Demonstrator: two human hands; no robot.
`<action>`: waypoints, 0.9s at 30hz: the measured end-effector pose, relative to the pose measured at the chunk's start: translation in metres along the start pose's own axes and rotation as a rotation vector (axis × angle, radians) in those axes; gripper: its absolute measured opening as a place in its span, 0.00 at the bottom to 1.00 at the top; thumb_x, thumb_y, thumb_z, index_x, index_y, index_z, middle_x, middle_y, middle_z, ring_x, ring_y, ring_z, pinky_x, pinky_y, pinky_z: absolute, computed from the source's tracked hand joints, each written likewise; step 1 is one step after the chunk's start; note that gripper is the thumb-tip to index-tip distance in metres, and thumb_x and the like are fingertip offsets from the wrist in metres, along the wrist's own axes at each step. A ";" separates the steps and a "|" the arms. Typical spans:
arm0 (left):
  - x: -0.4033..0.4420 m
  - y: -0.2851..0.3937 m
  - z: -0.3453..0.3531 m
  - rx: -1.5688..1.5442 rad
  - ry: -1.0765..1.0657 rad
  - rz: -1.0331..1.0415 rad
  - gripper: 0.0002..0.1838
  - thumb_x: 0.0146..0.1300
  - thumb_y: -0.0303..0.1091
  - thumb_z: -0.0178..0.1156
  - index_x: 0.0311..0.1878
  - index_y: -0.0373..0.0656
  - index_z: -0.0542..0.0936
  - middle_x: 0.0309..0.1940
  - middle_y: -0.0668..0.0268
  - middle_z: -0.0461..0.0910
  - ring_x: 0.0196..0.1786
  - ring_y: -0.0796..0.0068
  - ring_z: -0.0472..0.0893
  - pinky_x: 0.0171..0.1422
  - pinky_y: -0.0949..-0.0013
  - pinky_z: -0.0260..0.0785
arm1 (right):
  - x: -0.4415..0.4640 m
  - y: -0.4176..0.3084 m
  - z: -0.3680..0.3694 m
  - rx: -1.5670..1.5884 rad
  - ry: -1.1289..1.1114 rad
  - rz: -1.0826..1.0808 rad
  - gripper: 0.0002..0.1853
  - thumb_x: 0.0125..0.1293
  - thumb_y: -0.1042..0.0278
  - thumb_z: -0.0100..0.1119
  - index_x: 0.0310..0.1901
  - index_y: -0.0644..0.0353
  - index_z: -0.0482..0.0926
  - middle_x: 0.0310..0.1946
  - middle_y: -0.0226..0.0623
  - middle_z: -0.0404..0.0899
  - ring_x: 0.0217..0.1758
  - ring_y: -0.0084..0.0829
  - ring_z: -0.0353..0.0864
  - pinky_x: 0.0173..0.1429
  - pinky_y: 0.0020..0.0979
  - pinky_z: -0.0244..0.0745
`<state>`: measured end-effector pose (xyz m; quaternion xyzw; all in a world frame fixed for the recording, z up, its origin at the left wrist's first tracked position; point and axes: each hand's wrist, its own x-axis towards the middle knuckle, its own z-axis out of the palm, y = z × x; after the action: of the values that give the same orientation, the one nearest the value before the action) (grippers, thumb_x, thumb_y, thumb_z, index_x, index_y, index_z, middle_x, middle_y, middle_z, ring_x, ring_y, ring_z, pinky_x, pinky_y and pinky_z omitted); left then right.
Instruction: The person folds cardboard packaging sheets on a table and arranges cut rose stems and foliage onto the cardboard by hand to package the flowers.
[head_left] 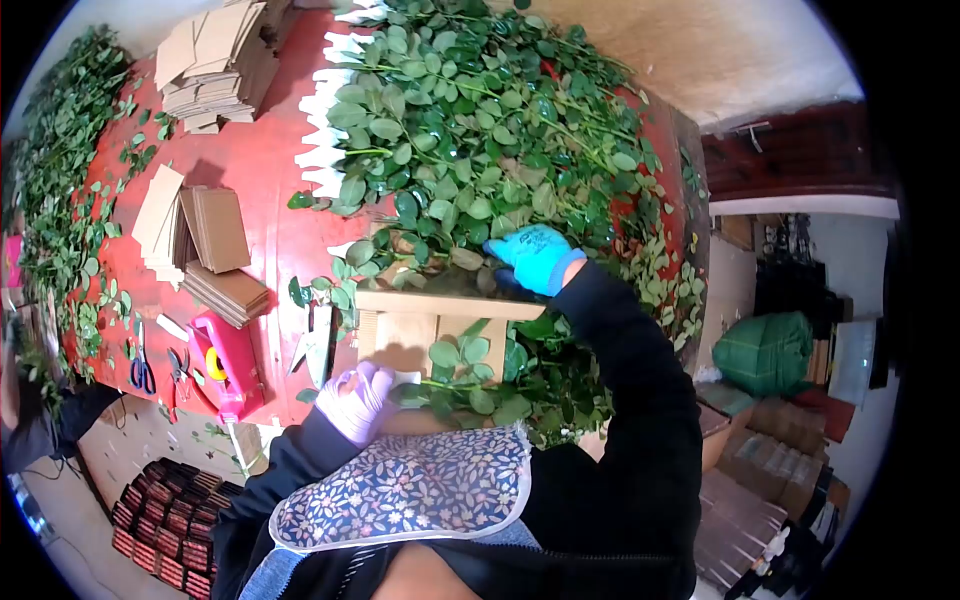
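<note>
My left hand (358,398), in a pale lilac glove, is closed at the left end of a leafy stem, by its white sleeve (407,378). That stem's leaves (474,350) lie across a cardboard piece (400,330) with a raised edge. My right hand (537,260), in a blue glove with a dark palm, rests just beyond that edge among green leaves. Its fingers reach left, apart from the thumb; leaves partly hide them. Beyond both hands lies a large heap of leafy stems (480,130), with white sleeves (322,150) lined up at their left ends.
On the red table (270,170) stand cardboard stacks (215,85) and smaller cardboard pieces (215,230). A pink tape dispenser (228,375), scissors (142,370), red-handled pliers or cutters (178,375) and a pointed metal blade (318,345) lie near the front edge. More greenery (60,170) lies far left.
</note>
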<state>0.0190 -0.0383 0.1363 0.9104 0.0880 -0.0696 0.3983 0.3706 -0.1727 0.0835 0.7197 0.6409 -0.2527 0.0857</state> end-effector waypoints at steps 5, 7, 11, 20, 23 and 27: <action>0.002 0.003 -0.003 -0.008 0.007 0.006 0.26 0.50 0.31 0.73 0.51 0.41 0.73 0.46 0.56 0.75 0.43 0.51 0.80 0.44 0.56 0.75 | 0.015 0.006 -0.042 0.154 0.249 -0.096 0.16 0.63 0.65 0.61 0.53 0.52 0.81 0.32 0.43 0.84 0.35 0.47 0.84 0.41 0.45 0.78; 0.001 0.001 -0.002 -0.007 -0.020 -0.003 0.25 0.50 0.32 0.73 0.51 0.42 0.74 0.45 0.56 0.76 0.42 0.52 0.80 0.43 0.57 0.75 | 0.041 -0.003 -0.080 0.306 0.370 0.014 0.15 0.65 0.62 0.61 0.52 0.53 0.81 0.31 0.42 0.83 0.34 0.45 0.84 0.40 0.44 0.77; 0.002 -0.005 -0.002 0.048 -0.063 0.035 0.25 0.50 0.32 0.72 0.51 0.42 0.75 0.43 0.57 0.77 0.42 0.52 0.80 0.47 0.55 0.73 | 0.108 0.012 -0.046 -0.063 0.384 0.146 0.12 0.64 0.57 0.58 0.39 0.57 0.79 0.33 0.46 0.83 0.37 0.48 0.84 0.42 0.49 0.77; 0.000 -0.010 0.000 0.063 0.005 0.080 0.25 0.47 0.32 0.72 0.51 0.46 0.78 0.46 0.63 0.81 0.42 0.57 0.77 0.49 0.58 0.72 | 0.052 -0.003 -0.076 0.207 0.884 0.097 0.12 0.64 0.65 0.61 0.49 0.53 0.82 0.38 0.45 0.82 0.39 0.50 0.82 0.41 0.45 0.76; -0.002 -0.011 0.003 0.052 0.158 0.153 0.13 0.53 0.28 0.60 0.44 0.45 0.77 0.33 0.63 0.76 0.37 0.59 0.77 0.42 0.58 0.72 | -0.005 -0.044 -0.103 0.253 0.919 0.052 0.15 0.60 0.65 0.65 0.49 0.54 0.82 0.38 0.42 0.83 0.36 0.49 0.82 0.38 0.43 0.75; -0.005 -0.011 0.007 -0.084 0.142 0.088 0.25 0.48 0.31 0.71 0.52 0.42 0.78 0.47 0.59 0.82 0.45 0.54 0.80 0.52 0.54 0.74 | -0.089 -0.114 -0.125 0.030 0.577 -0.042 0.17 0.57 0.71 0.68 0.50 0.60 0.81 0.40 0.43 0.82 0.36 0.49 0.82 0.39 0.44 0.75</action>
<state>0.0116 -0.0370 0.1249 0.8985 0.0789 0.0165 0.4315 0.2874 -0.1766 0.2560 0.7495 0.6499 -0.0486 -0.1161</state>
